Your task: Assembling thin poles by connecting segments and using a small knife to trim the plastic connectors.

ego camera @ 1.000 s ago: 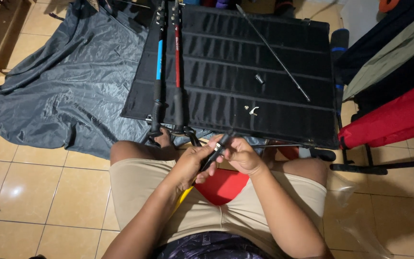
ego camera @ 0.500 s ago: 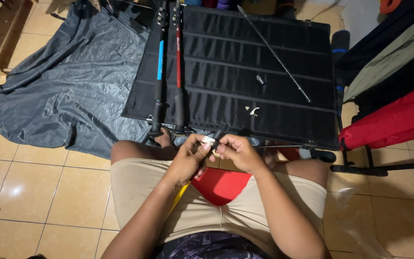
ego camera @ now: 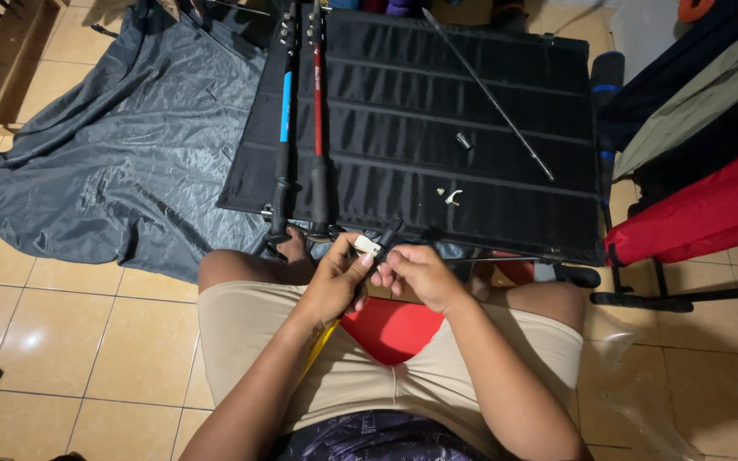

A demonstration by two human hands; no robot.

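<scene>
A small white part (ego camera: 366, 245) is pinched by the left hand (ego camera: 335, 277) above the lap, with a black piece (ego camera: 388, 235) gripped by the right hand (ego camera: 418, 273). Two poles (ego camera: 301, 137) and a thin rod (ego camera: 489, 96) lie farther off on a black mat (ego camera: 471, 205).
</scene>
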